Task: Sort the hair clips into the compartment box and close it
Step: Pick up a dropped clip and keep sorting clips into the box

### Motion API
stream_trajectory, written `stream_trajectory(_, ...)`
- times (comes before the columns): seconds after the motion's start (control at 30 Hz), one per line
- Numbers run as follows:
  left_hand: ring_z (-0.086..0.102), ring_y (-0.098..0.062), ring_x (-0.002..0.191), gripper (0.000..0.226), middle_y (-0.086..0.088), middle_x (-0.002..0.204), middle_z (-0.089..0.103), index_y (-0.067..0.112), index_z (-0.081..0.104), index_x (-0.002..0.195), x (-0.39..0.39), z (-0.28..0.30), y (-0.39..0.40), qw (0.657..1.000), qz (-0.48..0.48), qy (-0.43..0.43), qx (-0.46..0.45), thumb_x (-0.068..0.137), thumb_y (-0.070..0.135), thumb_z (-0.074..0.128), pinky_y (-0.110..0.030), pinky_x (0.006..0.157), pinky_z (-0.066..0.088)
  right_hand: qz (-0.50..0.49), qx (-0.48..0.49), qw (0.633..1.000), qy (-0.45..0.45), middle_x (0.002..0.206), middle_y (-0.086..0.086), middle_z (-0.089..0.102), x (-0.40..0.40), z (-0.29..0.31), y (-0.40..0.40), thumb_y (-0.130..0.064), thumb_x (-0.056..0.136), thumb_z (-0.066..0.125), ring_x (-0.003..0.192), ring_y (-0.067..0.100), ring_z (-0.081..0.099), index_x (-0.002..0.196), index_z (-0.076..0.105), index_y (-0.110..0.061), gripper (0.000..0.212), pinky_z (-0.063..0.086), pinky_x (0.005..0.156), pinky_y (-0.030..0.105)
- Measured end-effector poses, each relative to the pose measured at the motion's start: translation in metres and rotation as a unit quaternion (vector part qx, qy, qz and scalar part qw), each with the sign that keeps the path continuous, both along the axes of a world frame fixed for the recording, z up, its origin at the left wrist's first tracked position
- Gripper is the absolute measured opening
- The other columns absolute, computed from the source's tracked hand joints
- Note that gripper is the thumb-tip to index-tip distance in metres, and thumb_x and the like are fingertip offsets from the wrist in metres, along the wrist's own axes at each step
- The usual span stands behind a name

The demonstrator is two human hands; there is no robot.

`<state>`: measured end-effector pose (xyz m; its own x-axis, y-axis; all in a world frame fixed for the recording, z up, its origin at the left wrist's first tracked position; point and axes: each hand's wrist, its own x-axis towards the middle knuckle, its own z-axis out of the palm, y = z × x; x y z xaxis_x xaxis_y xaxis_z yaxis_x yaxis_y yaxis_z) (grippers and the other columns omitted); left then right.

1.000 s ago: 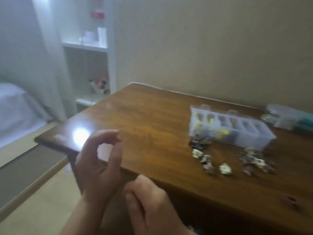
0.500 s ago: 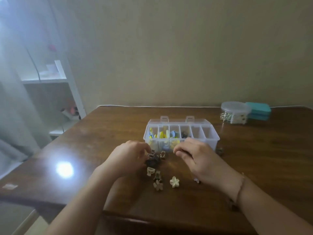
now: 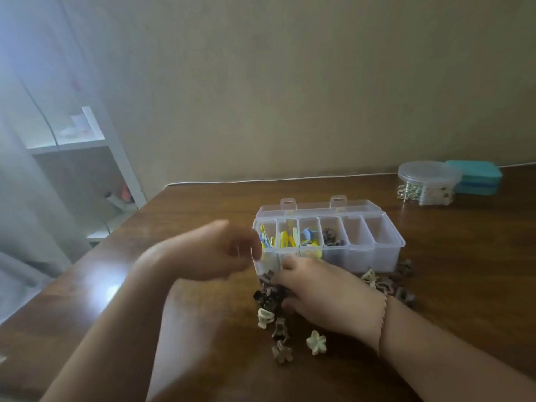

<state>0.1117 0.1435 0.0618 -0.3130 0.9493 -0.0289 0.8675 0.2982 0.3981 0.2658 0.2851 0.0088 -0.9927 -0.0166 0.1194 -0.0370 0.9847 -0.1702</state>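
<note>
Your right hand (image 3: 324, 294) rests curled over the dark clips (image 3: 268, 295) just near the compartment box (image 3: 362, 256); whether it grips one is hidden. Your left hand (image 3: 214, 253), blurred, looks loosely curled. Raking could scatter loose clips (image 3: 316, 342) or nudge the open box.

Wooden table (image 3: 452, 256) — box (image 3: 388, 250), perhaps clips (image 3: 316, 342)

Your right hand (image 3: 324, 294) rests palm down on the dark clips (image 3: 271, 295) just in front of the open compartment box (image 3: 377, 253). Your left hand (image 3: 214, 252) is blurred beside the box's left end, its grip unclear. More clips lie loose on the wooden table (image 3: 464, 271).
</note>
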Motion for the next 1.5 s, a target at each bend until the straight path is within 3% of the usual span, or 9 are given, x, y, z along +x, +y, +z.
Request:
stream_trajectory(0.13,0.051,0.003,0.059,0.021,0.022,0.066,0.06,0.026,0.065,0.081,-0.023,-0.007,0.034,0.945,0.091,-0.065,0.308,0.086,0.006,0.061,-0.01,0.059,0.039,0.012,0.009,1.0,0.0,0.124,0.0,0.047,0.0,-0.001,0.0,-0.027,0.094,0.057,0.109,0.024,0.054,0.126,0.051,-0.022,0.033,0.052,0.088,0.041)
stream_trajectory(0.27,0.058,-0.012,0.082,0.006,0.012,0.088,0.062,0.025,0.066,0.088,-0.035,-0.051,0.058,0.922,0.082,0.027,0.377,0.083,0.026,0.063,-0.025,0.069,0.045,0.055,0.005,0.998,0.029,0.113,0.003,0.052,0.003,-0.001,-0.003,-0.021,0.094,0.053,0.104,0.026,0.055,0.121,0.049,-0.021,0.027,0.052,0.084,0.044)
stream_trajectory(0.53,0.048,-0.011,0.126,0.038,0.017,0.119,0.059,0.029,0.067,0.108,-0.028,-0.075,0.053,0.951,0.013,-0.022,0.308,0.087,0.057,0.054,-0.024,0.101,0.037,-0.049,-0.144,0.956,0.253,0.095,-0.016,0.058,0.016,0.026,0.056,-0.015,0.087,0.066,0.087,-0.002,0.055,0.103,0.063,-0.023,0.019,0.044,0.077,0.012)
stream_trajectory(0.77,0.055,-0.013,0.12,0.034,0.009,0.118,0.06,0.021,0.069,0.109,-0.026,-0.083,0.057,0.923,0.031,-0.045,0.38,0.092,0.046,0.055,-0.026,0.098,0.046,-0.145,-0.128,0.972,0.132,0.128,-0.018,0.056,0.01,0.008,0.077,-0.024,0.096,0.053,0.114,-0.008,0.047,0.133,0.049,-0.038,0.04,0.035,0.092,0.002)
stream_trajectory(0.97,0.058,-0.019,0.118,0.031,0.008,0.115,0.062,0.019,0.069,0.109,-0.027,-0.086,0.058,0.899,0.042,-0.11,0.422,0.093,0.041,0.055,-0.03,0.096,0.048,-0.121,-0.177,0.969,0.124,0.134,-0.034,0.047,0.025,0.019,0.078,-0.023,0.093,0.058,0.035,0.012,0.04,0.137,0.035,-0.054,0.059,0.046,0.043,0.021)
stream_trajectory(1.13,0.059,-0.014,0.113,0.026,0.005,0.112,0.063,0.025,0.067,0.107,-0.026,-0.086,0.059,0.869,0.042,-0.218,0.442,0.089,0.04,0.055,-0.021,0.088,0.048,0.001,-0.163,0.963,0.217,0.119,-0.029,0.06,0.033,0.049,0.048,-0.031,0.085,0.06,0.106,0.0,0.062,0.121,0.059,-0.041,0.037,0.051,0.079,0.012)
stream_trajectory(1.23,0.06,-0.007,0.106,0.027,-0.002,0.11,0.062,0.021,0.066,0.106,-0.027,-0.085,0.061,0.862,0.033,-0.234,0.447,0.088,0.038,0.054,-0.013,0.085,0.046,0.112,-0.093,0.985,0.088,0.127,-0.019,0.058,0.017,0.038,0.012,-0.013,0.084,0.059,0.114,0.001,0.056,0.125,0.058,-0.034,0.046,0.05,0.092,0.022)
stream_trajectory(1.37,0.06,-0.01,0.107,0.027,-0.001,0.109,0.063,0.022,0.066,0.106,-0.03,-0.086,0.062,0.864,0.03,-0.236,0.444,0.089,0.038,0.054,-0.017,0.085,0.047,0.139,0.097,0.985,0.014,0.129,-0.008,0.059,-0.01,-0.001,-0.004,-0.02,0.084,0.036,0.084,0.018,0.066,0.116,0.06,-0.034,0.043,0.057,0.051,0.036)
stream_trajectory(1.5,0.059,-0.021,0.113,0.026,0.008,0.11,0.062,0.026,0.067,0.107,-0.031,-0.089,0.062,0.867,0.02,-0.238,0.436,0.09,0.041,0.055,-0.031,0.086,0.051,0.156,0.064,0.986,-0.01,0.121,-0.006,0.059,-0.01,-0.013,0.005,-0.025,0.087,0.041,0.089,0.017,0.064,0.111,0.056,-0.034,0.03,0.057,0.054,0.033)
